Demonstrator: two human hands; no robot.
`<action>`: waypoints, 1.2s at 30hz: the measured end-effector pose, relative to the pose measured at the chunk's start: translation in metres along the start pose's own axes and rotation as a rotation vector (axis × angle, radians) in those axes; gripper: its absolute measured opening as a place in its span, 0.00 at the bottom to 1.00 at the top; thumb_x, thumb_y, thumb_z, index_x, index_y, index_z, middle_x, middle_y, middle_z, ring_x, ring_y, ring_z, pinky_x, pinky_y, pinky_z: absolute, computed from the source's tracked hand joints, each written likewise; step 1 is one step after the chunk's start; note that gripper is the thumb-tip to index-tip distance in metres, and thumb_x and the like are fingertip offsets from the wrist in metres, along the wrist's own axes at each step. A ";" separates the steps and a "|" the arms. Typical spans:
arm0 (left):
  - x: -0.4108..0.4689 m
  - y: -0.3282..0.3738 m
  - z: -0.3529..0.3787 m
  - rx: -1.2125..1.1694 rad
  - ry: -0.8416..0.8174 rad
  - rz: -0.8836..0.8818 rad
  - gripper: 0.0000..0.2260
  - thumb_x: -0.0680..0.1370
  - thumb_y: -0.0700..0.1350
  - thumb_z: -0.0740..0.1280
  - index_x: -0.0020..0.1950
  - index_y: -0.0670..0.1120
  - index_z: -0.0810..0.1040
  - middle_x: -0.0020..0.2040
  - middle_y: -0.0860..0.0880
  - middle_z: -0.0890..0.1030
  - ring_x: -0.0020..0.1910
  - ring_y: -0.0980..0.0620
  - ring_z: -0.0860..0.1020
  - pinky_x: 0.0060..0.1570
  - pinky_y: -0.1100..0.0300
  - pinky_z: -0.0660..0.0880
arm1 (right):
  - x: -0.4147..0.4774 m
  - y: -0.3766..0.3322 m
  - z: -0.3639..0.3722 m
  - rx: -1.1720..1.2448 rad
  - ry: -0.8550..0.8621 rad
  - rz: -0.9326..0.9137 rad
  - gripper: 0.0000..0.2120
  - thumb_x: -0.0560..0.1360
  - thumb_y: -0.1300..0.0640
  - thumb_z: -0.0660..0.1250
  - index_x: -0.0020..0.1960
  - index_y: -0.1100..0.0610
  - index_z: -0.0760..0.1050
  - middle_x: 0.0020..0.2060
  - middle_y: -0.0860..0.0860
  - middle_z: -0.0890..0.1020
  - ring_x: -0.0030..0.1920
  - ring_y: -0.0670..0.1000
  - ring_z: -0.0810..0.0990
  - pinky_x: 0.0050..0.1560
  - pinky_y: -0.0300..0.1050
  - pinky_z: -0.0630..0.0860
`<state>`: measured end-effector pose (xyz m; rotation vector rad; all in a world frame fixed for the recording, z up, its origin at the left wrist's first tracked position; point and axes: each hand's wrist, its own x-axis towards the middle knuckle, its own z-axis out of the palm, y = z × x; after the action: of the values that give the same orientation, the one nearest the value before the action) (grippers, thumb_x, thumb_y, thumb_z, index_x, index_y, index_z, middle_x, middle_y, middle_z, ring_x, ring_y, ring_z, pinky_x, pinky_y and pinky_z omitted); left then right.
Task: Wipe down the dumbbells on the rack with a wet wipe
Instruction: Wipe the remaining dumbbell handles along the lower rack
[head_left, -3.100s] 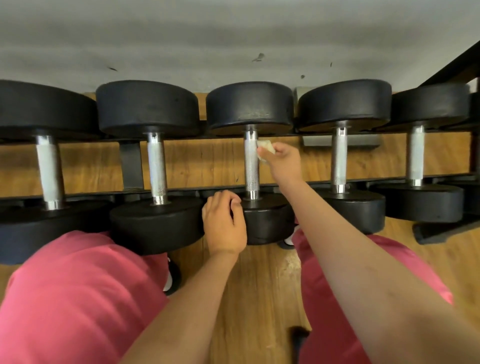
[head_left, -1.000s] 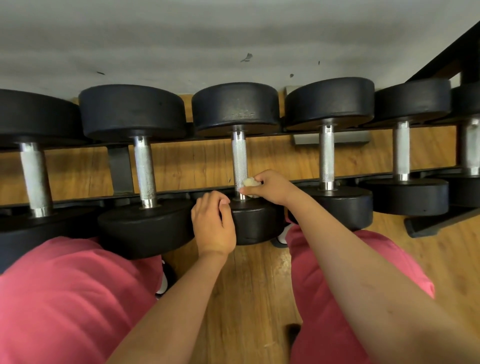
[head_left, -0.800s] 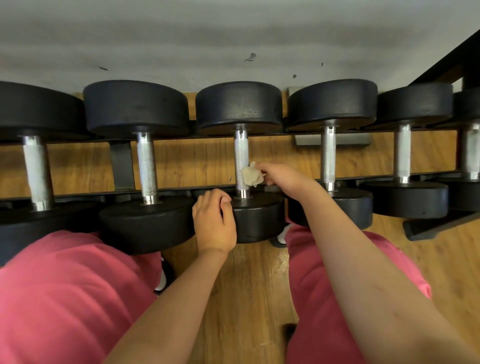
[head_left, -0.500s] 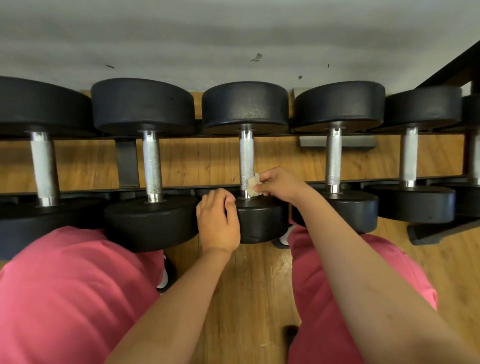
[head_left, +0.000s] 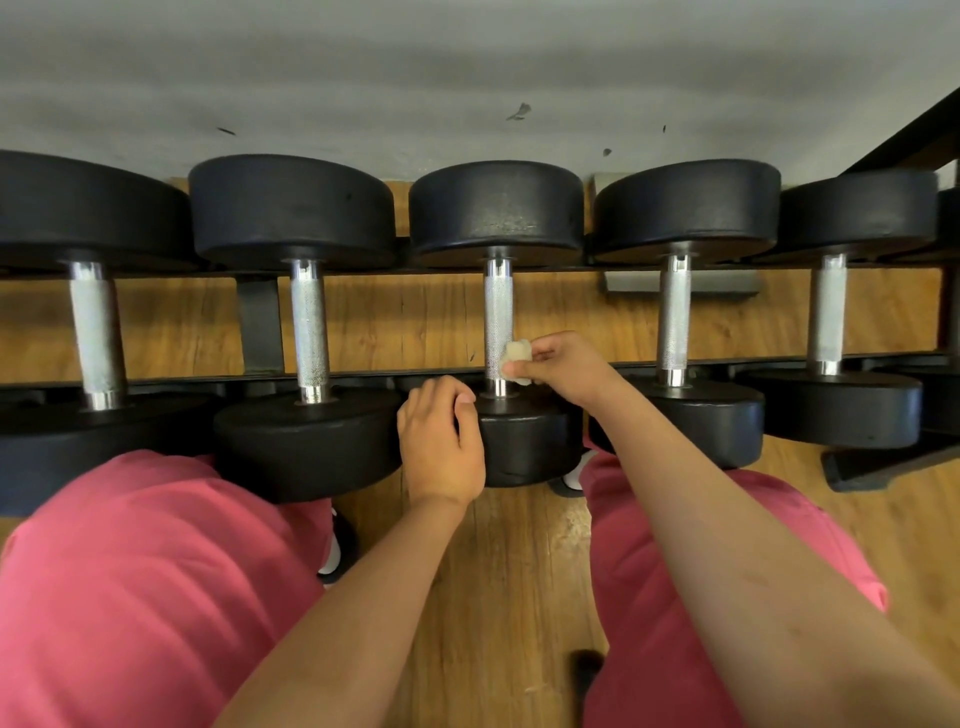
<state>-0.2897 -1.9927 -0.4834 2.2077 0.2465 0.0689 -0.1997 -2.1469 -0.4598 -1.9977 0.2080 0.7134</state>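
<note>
Dumbbells (head_left: 309, 332) lie side by side on the rack (head_left: 258, 332) across the middle of the frame. Their black heads point toward the top and bottom, with knurled steel handles between them. The middle dumbbell (head_left: 497, 306) sits at centre frame. Your right hand (head_left: 566, 371) comes in from the lower right. Its grip pinches a small wadded wet wipe (head_left: 515, 357) between thumb and fingertips. The wipe is pressed against the right side of that dumbbell's handle, low down, just above the near head. Your left hand (head_left: 441, 441) comes in from the lower centre. Its grip is curled over the left edge of the same dumbbell's near head, thumb on top. The two hands are near each other but apart. Your knees in pink trousers (head_left: 145, 587) fill the lower left and lower right. Wooden floor (head_left: 509, 571) shows between them, and a grey wall (head_left: 467, 78) runs along the top.
</note>
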 end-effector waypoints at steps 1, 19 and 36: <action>0.000 0.000 0.000 0.001 -0.004 -0.002 0.16 0.79 0.51 0.47 0.44 0.48 0.73 0.43 0.53 0.74 0.46 0.54 0.71 0.55 0.61 0.63 | 0.001 -0.002 0.001 0.015 0.005 0.004 0.11 0.73 0.54 0.74 0.54 0.57 0.82 0.41 0.46 0.83 0.42 0.42 0.79 0.43 0.37 0.71; 0.001 -0.001 0.001 -0.004 0.003 -0.007 0.17 0.79 0.50 0.48 0.44 0.47 0.74 0.42 0.52 0.74 0.45 0.53 0.71 0.54 0.60 0.65 | 0.039 -0.041 0.002 0.346 0.324 -0.134 0.04 0.74 0.55 0.72 0.43 0.47 0.79 0.42 0.43 0.83 0.48 0.45 0.81 0.55 0.42 0.76; 0.001 -0.001 0.002 -0.002 0.005 -0.003 0.16 0.79 0.50 0.49 0.44 0.47 0.74 0.42 0.53 0.74 0.45 0.54 0.71 0.53 0.62 0.63 | 0.034 -0.044 -0.015 0.475 0.196 -0.057 0.12 0.79 0.62 0.65 0.61 0.62 0.77 0.55 0.52 0.83 0.55 0.46 0.81 0.62 0.43 0.76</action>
<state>-0.2885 -1.9931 -0.4853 2.2055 0.2523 0.0725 -0.1475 -2.1319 -0.4414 -1.6064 0.3962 0.3849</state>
